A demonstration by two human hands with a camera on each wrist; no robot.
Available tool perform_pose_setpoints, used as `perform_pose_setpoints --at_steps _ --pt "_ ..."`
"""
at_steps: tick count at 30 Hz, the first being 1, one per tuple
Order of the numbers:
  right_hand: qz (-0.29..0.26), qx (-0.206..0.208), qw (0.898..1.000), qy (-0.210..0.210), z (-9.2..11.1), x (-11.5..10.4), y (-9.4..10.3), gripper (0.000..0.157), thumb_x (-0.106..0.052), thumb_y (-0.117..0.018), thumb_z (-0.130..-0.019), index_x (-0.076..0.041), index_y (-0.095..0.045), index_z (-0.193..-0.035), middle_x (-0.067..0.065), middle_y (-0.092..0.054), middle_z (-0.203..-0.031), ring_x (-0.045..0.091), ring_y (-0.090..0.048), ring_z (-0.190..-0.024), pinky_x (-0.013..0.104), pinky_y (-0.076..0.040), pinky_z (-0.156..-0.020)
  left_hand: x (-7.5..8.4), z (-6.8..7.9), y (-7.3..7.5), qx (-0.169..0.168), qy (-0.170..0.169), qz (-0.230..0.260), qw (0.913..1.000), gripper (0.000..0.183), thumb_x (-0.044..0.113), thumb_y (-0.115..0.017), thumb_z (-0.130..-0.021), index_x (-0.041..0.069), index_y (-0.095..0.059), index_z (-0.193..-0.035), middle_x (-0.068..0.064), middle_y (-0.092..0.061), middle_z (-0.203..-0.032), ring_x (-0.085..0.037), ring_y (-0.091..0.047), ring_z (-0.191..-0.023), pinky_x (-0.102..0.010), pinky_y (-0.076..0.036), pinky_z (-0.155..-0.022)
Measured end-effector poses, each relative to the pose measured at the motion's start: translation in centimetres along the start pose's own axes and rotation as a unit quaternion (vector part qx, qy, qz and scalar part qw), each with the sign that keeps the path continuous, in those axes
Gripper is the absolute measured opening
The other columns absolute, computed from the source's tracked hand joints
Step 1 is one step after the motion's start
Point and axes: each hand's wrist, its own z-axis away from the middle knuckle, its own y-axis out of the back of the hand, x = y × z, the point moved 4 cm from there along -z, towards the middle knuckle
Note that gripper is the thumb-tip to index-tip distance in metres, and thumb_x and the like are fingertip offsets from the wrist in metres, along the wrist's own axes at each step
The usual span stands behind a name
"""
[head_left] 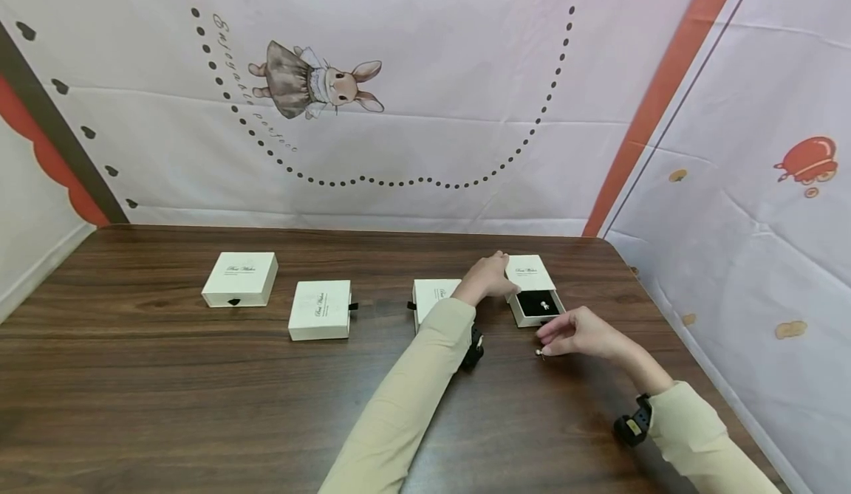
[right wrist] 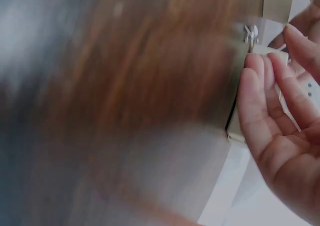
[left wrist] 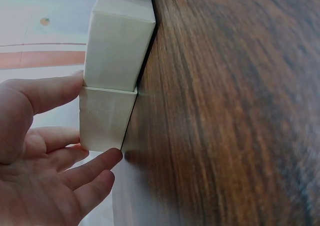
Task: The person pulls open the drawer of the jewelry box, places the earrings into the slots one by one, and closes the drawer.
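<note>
A white sliding gift box (head_left: 530,273) at the table's right has its drawer (head_left: 530,320) pulled partway toward me. On the drawer's black pad (head_left: 532,302) lies a small silver earring (head_left: 545,305). My left hand (head_left: 490,278) holds the box's far left part, thumb on one face and fingers around the back end, as the left wrist view shows. Just in front of the drawer, my right hand (head_left: 585,334) pinches another small silver earring (head_left: 539,352) between thumb and fingertips. In the right wrist view this hand (right wrist: 285,116) is close beside the box.
Two closed white boxes, one farther left (head_left: 240,278) and one nearer (head_left: 320,310), stand on the brown wooden table (head_left: 199,405). A third closed box (head_left: 432,298) is partly hidden under my left forearm. White printed cloth (head_left: 425,73) hangs behind the table.
</note>
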Motion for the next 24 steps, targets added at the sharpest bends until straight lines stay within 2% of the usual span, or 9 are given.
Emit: perform_pose_setpoints --at_steps 4,9,14,20,24 --pt "0.023 -0.016 1.000 -0.012 -0.3 -0.2 -0.5 0.034 -0.013 -0.072 -0.076 0.010 -0.064 -0.100 0.011 -0.067 -0.082 0.008 -0.060 -0.069 0.025 -0.049 -0.061 0.0 0.0 0.0 0.000 -0.001 -0.001 1.0000 0.071 0.034 -0.060 -0.087 0.009 -0.025 -0.144 -0.005 -0.018 -0.151 -0.023 -0.021 -0.136 -0.034 -0.027 -0.106" --pt "0.054 -0.011 0.998 -0.025 -0.6 -0.7 -0.8 0.030 -0.014 -0.074 -0.074 0.008 -0.066 -0.094 0.004 -0.064 -0.074 0.009 -0.055 -0.061 0.026 -0.047 -0.056 0.0 0.1 0.1 -0.001 -0.002 0.000 1.0000 0.071 0.034 -0.060 -0.087 0.009 -0.025 -0.144 -0.005 -0.018 -0.151 -0.023 -0.021 -0.136 -0.034 -0.026 -0.106" --pt "0.065 -0.010 0.997 -0.041 -0.8 -0.8 -1.0 0.024 -0.010 -0.074 -0.071 0.006 -0.066 -0.087 0.003 -0.062 -0.068 0.010 -0.054 -0.058 0.026 -0.046 -0.053 0.1 0.1 0.0 0.000 -0.004 -0.001 1.0000 0.071 0.034 -0.060 -0.087 0.009 -0.026 -0.144 -0.005 -0.019 -0.151 -0.022 -0.022 -0.136 -0.032 -0.026 -0.106" --pt "0.067 -0.007 0.996 -0.053 -1.0 -0.8 -1.3 0.012 0.002 -0.068 -0.068 0.005 -0.065 -0.080 0.004 -0.064 -0.066 0.010 -0.056 -0.057 0.027 -0.048 -0.052 0.1 0.0 0.1 -0.001 -0.006 -0.003 1.0000 0.071 0.034 -0.060 -0.087 0.008 -0.025 -0.144 -0.007 -0.018 -0.151 -0.023 -0.021 -0.136 -0.032 -0.026 -0.106" --pt "0.078 -0.001 0.995 -0.065 -0.9 -1.0 -1.4 0.010 0.004 -0.066 -0.068 0.004 -0.065 -0.078 0.003 -0.062 -0.065 0.011 -0.054 -0.057 0.028 -0.047 -0.052 0.0 0.0 0.1 -0.002 -0.005 0.002 1.0000 0.071 0.033 -0.060 -0.087 0.008 -0.024 -0.144 -0.007 -0.017 -0.151 -0.023 -0.022 -0.136 -0.033 -0.027 -0.106"
